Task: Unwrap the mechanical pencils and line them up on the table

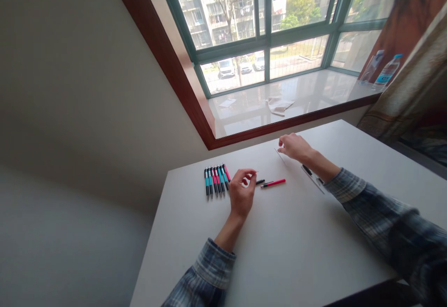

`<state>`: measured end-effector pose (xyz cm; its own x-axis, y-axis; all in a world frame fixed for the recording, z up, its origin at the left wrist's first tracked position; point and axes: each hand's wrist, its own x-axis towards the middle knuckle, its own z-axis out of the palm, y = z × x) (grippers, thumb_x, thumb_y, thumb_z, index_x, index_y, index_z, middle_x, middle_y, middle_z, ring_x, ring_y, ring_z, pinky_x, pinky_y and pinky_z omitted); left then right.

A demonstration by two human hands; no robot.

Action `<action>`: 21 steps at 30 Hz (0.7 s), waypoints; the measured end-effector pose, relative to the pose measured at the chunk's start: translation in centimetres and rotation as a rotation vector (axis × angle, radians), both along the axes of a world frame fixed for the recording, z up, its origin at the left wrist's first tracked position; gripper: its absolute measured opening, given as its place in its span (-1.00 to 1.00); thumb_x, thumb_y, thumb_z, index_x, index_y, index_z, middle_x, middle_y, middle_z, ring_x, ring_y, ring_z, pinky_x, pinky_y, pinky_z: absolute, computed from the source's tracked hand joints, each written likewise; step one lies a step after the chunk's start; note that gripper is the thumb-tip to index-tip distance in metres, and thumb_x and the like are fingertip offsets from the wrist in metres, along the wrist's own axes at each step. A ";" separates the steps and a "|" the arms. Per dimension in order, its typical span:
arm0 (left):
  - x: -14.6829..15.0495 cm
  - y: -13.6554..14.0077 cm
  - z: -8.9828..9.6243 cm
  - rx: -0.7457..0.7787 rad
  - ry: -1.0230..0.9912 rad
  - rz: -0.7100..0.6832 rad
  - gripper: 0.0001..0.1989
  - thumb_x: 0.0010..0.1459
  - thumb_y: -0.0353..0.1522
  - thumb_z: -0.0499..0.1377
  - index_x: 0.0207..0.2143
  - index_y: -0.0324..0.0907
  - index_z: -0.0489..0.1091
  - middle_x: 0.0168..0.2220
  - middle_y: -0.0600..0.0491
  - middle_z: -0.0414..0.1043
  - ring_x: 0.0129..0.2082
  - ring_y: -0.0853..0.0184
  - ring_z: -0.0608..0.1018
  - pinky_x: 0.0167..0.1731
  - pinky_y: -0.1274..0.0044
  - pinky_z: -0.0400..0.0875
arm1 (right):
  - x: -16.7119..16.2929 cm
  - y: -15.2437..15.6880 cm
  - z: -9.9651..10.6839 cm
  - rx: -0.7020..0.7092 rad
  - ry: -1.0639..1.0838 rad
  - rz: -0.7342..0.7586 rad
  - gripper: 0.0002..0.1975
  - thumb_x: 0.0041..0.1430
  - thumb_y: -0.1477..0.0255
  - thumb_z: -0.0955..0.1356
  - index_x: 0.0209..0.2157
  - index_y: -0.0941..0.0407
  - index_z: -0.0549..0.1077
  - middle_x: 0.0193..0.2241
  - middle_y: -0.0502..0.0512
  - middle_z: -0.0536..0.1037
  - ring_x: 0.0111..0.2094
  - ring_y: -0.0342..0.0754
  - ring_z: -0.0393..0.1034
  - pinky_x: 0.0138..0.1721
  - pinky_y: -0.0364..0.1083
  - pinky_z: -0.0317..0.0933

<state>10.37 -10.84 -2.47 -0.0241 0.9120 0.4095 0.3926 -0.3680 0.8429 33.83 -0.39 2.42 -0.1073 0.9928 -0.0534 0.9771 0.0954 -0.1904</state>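
On the white table [265, 232], my left hand [242, 193] is beside a row of pens [216, 180]. Its thumb and index finger are pinched together, and a tiny tip of something shows at them, too small to name. The row has several blue and red click pens with black grips, lying side by side. Just right of this hand lie a loose red pen piece [274, 183] and a black piece [260, 182]. Farther right, my right hand [296, 147] is closed at the fingertips on a thin pale stick [281, 156], like a pen refill.
Beneath my right wrist lie dark and pale slim pieces [312, 177], partly hidden. Behind the table, the window sill [240, 116] holds a crumpled cloth [279, 105] and two plastic bottles [387, 72]. A wall stands at the left, and a curtain [405, 74] hangs at the right.
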 end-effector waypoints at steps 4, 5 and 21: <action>0.1 0.1 0.0 0.006 -0.025 0.008 -0.88 0.26 -0.33 0.24 -0.20 -0.11 0.57 -0.22 0.03 0.60 -0.35 0.36 0.54 -0.37 0.53 0.42 | -0.3 -0.1 -0.7 -0.074 -0.081 -0.033 -0.67 0.23 0.24 0.46 -0.15 0.24 0.61 -0.18 0.42 0.63 -0.14 0.20 0.56 -0.21 -0.04 0.34; 0.2 0.1 0.1 0.001 -0.028 0.009 -0.87 0.26 -0.33 0.24 -0.18 -0.11 0.57 -0.21 0.03 0.60 -0.34 0.37 0.54 -0.37 0.53 0.42 | -0.5 -0.2 -0.7 -0.080 -0.091 -0.030 -0.69 0.23 0.27 0.46 -0.14 0.23 0.61 -0.18 0.43 0.62 -0.14 0.20 0.56 -0.21 -0.04 0.35; -0.1 0.3 -0.1 -0.062 -0.087 0.081 -0.80 0.30 -0.22 0.21 -0.21 -0.14 0.56 -0.22 0.01 0.61 -0.28 0.32 0.57 -0.36 0.55 0.43 | -1.4 -1.4 1.5 -0.087 0.116 0.250 -0.83 0.25 0.40 0.39 -0.19 0.13 0.63 -0.24 0.19 0.67 -0.27 0.00 0.53 -0.30 -0.14 0.27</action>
<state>10.23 -10.58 -2.55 -0.1321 0.9290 0.3457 0.3433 -0.2843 0.8952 32.38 -1.82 3.91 -0.3586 0.9270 -0.1102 0.8964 0.3091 -0.3175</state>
